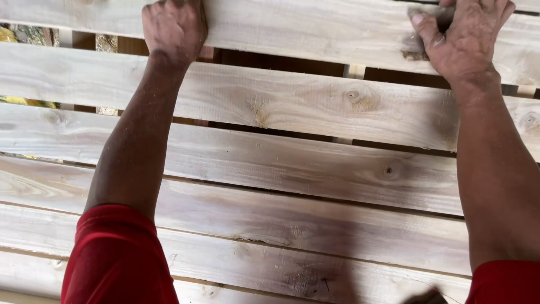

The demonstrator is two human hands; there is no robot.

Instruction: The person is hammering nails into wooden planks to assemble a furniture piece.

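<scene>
Pale wooden slats (292, 107) lie side by side across the whole view, with dark gaps between the upper ones. My left hand (173, 29) grips the near edge of the top slat (315, 28), fingers curled over it. At the upper right, my right hand (461, 34) presses a small grey piece, probably sandpaper (424, 12), flat against that same slat. Both forearms are dusted with fine sawdust, and red sleeves cover my upper arms.
The lower slats (281, 236) sit close together, nearly touching. Dark wood pieces (281, 61) show through the upper gaps. Bits of yellow and patterned material (22, 101) show through the gaps at the far left.
</scene>
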